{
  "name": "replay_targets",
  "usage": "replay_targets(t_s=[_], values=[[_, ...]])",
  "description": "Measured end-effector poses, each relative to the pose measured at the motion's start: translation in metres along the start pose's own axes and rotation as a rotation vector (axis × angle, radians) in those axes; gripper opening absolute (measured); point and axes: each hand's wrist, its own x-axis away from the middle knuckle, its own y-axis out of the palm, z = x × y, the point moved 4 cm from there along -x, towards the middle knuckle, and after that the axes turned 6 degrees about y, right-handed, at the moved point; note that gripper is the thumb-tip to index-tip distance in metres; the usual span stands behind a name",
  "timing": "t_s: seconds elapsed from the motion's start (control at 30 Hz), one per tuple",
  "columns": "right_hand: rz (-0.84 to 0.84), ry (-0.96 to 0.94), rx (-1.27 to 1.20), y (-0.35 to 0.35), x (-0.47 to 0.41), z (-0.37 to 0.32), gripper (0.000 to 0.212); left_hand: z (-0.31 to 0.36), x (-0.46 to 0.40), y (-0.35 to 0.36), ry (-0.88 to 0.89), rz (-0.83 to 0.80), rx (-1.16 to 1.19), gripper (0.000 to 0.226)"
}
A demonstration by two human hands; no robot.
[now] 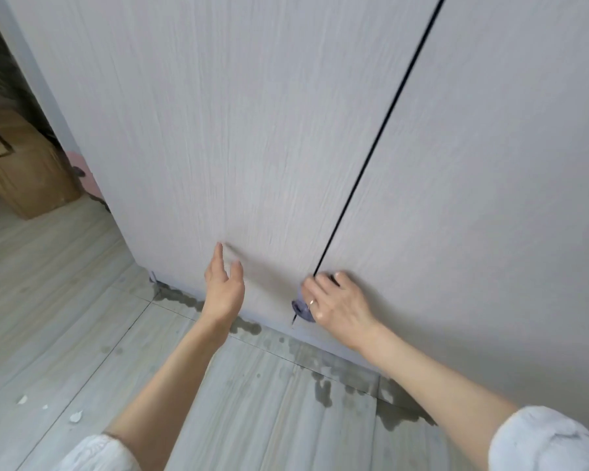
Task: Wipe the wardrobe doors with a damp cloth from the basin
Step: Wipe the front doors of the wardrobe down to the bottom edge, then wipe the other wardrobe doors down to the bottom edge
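Right hand presses bunched grey-purple cloth low on pale woodgrain door

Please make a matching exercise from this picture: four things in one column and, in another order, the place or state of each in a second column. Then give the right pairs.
Things:
1. cloth
2. left hand
3. cardboard box
4. wet patches

Places or states:
A. on the floor along the foot of the wardrobe doors
B. open, holding nothing, near the left door
C. under the right hand, at the bottom of the gap between the doors
D. standing at the far left, past the wardrobe

Pairs: 1-C, 2-B, 3-D, 4-A
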Motion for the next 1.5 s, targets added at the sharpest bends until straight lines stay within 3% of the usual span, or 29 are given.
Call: replay_targets(t_s=[0.13, 0.3, 0.4, 0.47, 0.57, 0.77, 0.87, 0.97, 1.13, 1.3, 1.4, 1.5], values=[[0.041, 0.115, 0.014, -0.076, -0.023, 0.062, 0.028, 0.054, 0.035, -0.007, -0.141, -0.014, -0.054, 0.044], [0.041, 0.338, -0.091, -0.226, -0.053, 0.177, 0.017, 0.203, 0.106, -0.016, -0.164, -0.139, -0.13, 0.032], [-0.129, 0.479, -0.303, -0.288, -0.059, 0.22, 0.02, 0.271, 0.143, -0.014, -0.181, -0.226, -0.12, 0.029], [-0.279, 0.574, -0.441, -0.335, -0.064, 0.257, 0.035, 0.334, 0.17, -0.012, -0.143, -0.267, -0.105, 0.027], [-0.455, 0.823, -0.724, -0.41, -0.063, 0.316, 0.032, 0.443, 0.211, -0.006, -0.095, -0.353, -0.141, 0.024], [-0.385, 1.227, -1.229, -0.515, -0.039, 0.405, 0.042, 0.602, 0.276, 0.028, 0.063, -0.565, -0.147, 0.021], [-0.283, 1.323, -1.443, -0.545, -0.021, 0.44, 0.031, 0.647, 0.305, 0.053, 0.145, -0.65, -0.101, 0.023], [-0.231, 1.365, -1.734, -0.571, 0.01, 0.465, 0.017, 0.667, 0.343, 0.087, 0.161, -0.715, -0.039, 0.028], [-0.355, 1.336, -2.026, -0.604, 0.081, 0.505, 0.02, 0.689, 0.395, 0.15, 0.181, -0.602, 0.027, 0.019], [-0.378, 1.236, -1.942, -0.637, 0.123, 0.566, 0.018, 0.731, 0.427, 0.201, 0.238, -0.694, 0.051, 0.011], [-0.294, 1.209, -1.919, -0.656, 0.135, 0.604, 0.042, 0.773, 0.443, 0.222, 0.353, -0.753, 0.028, 0.008], [-0.34, 1.004, -1.98, -0.682, 0.137, 0.63, 0.04, 0.816, 0.459, 0.236, 0.519, -0.823, -0.046, 0.005]])
